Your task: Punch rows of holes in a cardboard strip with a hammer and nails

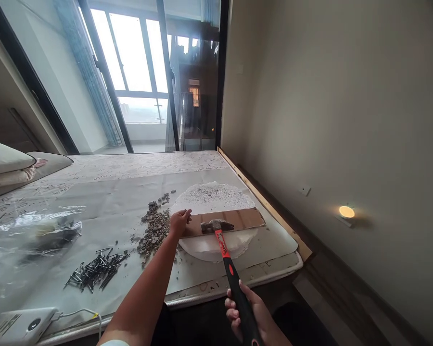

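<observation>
My right hand [247, 310] is wrapped round the black grip of a claw hammer [222, 242] with a red neck. The hammer's metal head lies over a brown flat strip [240, 219], wood or cardboard, which rests across a white foam-like round sheet [216, 194]. My left hand [179, 223] is closed at the strip's left end, with what its fingers hold hidden. Just left of it spreads a heap of grey-brown stone chips [154, 230]. A pile of dark nails [96, 270] lies further left.
All this lies on a grey sheet [104, 199] over a mattress. A clear plastic bag [54, 235] and a white power bank [27, 327] with a cable are at left. A wooden bed rail [267, 204] runs along the right, near a wall with a lit night light [347, 212].
</observation>
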The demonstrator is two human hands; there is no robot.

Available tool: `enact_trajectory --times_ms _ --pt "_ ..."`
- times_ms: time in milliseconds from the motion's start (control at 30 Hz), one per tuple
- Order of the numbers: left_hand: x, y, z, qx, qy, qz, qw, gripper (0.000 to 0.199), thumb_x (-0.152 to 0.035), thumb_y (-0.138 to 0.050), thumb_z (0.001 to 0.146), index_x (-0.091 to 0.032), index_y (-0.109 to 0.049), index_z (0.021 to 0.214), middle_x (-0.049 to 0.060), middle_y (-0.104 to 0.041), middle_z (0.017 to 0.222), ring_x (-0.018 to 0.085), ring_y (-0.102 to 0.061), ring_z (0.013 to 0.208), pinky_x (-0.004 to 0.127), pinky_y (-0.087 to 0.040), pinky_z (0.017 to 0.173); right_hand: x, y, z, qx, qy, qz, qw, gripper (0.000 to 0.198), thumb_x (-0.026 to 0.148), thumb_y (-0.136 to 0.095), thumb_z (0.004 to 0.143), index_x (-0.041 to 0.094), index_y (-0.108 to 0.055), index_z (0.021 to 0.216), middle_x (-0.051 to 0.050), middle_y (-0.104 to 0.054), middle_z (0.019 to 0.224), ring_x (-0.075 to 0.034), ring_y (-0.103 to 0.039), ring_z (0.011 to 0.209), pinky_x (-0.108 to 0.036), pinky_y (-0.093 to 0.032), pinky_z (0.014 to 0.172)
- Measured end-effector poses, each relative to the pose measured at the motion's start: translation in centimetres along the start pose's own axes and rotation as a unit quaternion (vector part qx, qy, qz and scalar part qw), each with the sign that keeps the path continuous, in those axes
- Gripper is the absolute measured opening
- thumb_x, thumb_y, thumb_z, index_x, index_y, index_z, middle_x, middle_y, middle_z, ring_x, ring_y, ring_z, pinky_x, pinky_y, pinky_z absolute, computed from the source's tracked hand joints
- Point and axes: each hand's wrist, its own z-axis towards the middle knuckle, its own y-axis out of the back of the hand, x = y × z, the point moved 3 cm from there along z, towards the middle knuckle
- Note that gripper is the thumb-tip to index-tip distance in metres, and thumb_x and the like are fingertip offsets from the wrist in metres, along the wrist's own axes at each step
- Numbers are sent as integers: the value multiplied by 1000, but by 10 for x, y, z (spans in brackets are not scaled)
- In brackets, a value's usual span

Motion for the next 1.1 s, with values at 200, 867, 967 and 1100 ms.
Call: enact_trajectory --times_ms 200,867,967,1100 --pt "-3 -6 5 2 -38 185 982 40 -46 -46 80 -18 -56 53 1 -60 54 14 -54 58 24 -34 57 4 -2 -12 -76 -23 -99 992 42 58 -64 72 18 -58 82 7 -49 50 -6 -45 40 -17 -29 41" --pt "-5 -14 8 38 -72 319 944 41 -42 -42 87 -19 -63 61 5 -64 70 18 -56 68 26 -30 60 6 -11 -13 41 -54 -61 996 34 52 -65 75 19 -56 77 11 -38 42 -4 -27 35 -19 -19 42" --pt "-5 -16 6 57 -65 331 940 41 -43 -41 88 -18 -66 68 6 -66 69 18 -56 67 26 -28 58 5 -16 -14 75 -52 -37 995 33 45 -73 70 18 -54 76 11 -38 44 -2 -25 36 -17 -17 41" --pt "-5 -17 2 67 -63 345 934 43 -43 -39 90 -17 -69 75 9 -69 76 20 -59 72 27 -30 61 5 -20 -16 63 -50 -42 996 38 38 -81 63 17 -51 72 11 -40 48 -1 -25 37 -15 -17 40"
